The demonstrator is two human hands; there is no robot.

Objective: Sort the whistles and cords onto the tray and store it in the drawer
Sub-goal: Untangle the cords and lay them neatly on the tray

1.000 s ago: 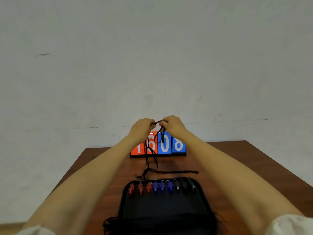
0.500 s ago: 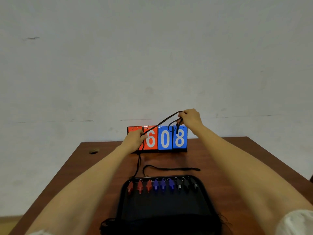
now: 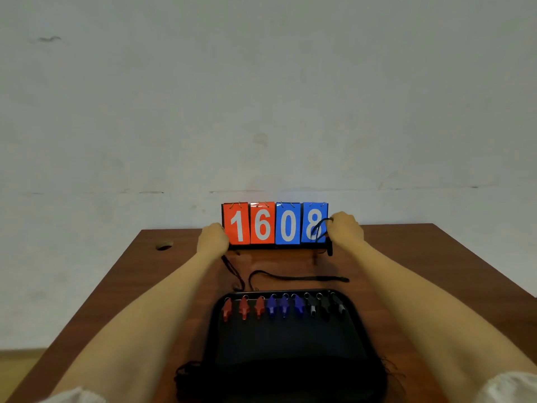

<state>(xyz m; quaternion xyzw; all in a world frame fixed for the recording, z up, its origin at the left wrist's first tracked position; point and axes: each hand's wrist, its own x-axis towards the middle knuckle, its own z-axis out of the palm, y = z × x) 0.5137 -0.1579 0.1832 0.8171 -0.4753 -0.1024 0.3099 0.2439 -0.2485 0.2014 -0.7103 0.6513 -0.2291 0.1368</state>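
I see nine whistles [image 3: 283, 307] lined up on the tray [image 3: 286, 341]. My right hand [image 3: 345, 231] grips a cord [image 3: 319, 231]; left hand [image 3: 212, 241] clenched, contents unclear. Another cord [image 3: 299, 278] lies on the worktop [image 3: 421, 271]; no drawer visible.

Tray [image 3: 363, 338] near edge cut off by frame bottom, dark and blurred; the cord pile [image 3: 186, 373] there is indistinct. Left hand [image 3: 212, 241] fingers hidden, so grip on cord [image 3: 232, 271] is unclear. Scoreboard [image 3: 274, 223] base partly hidden behind both hands.
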